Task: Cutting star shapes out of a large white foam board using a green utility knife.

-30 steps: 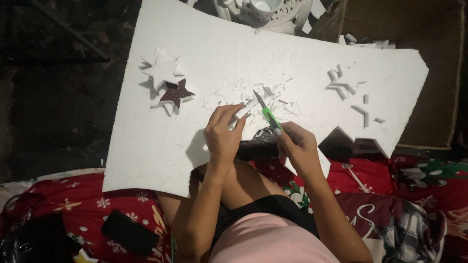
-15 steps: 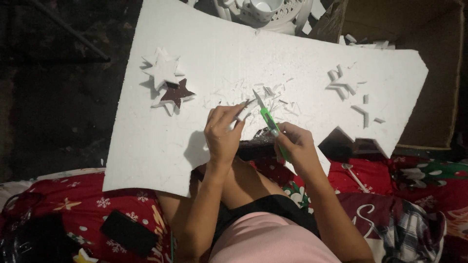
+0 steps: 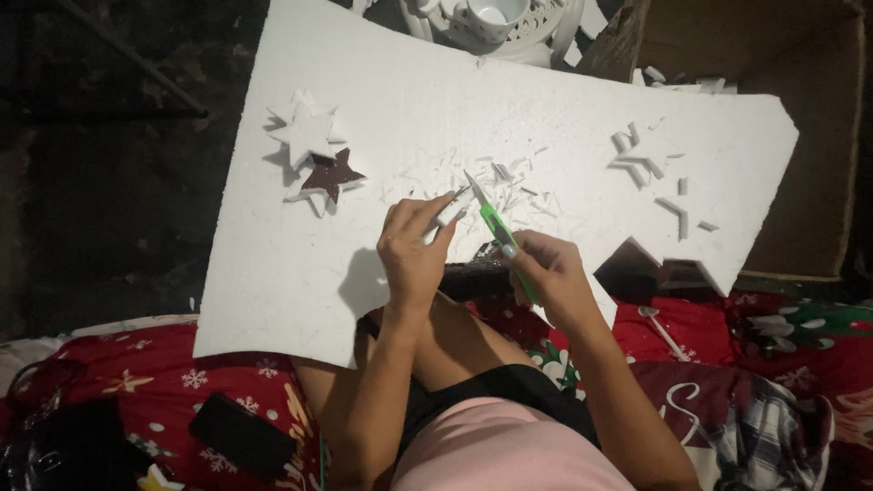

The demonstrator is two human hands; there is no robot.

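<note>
Closest to me are the person's knees under the red patterned blanket (image 3: 136,382), with a dark phone-like slab (image 3: 241,435) lying on it by the left leg and a plaid cloth (image 3: 773,427) bunched on the right. Just beyond, both hands work at the near edge of the big white foam board (image 3: 273,273) that rests across the lap. The left hand (image 3: 414,255) has its grip clenched on a small white foam piece (image 3: 452,209), pinched between fingers and thumb; the right hand (image 3: 550,273) is closed round a green craft knife (image 3: 496,229), the blade tip meeting that piece. To my eye this is the trimming step: a cut-out scrap being shaved to shape. The next stroke looks to call for a steady, shallow draw, kept clear of the left fingertips, which sit just beside the blade. Shavings (image 3: 509,182) litter the board right behind the hands and could catch the knife. Farther out lie a white foam star (image 3: 305,136) next to a dark star-shaped hole (image 3: 329,175), and on the right more star fragments (image 3: 650,159). Beyond the board stand a white cup (image 3: 486,18) and a cardboard box (image 3: 800,136).
</note>
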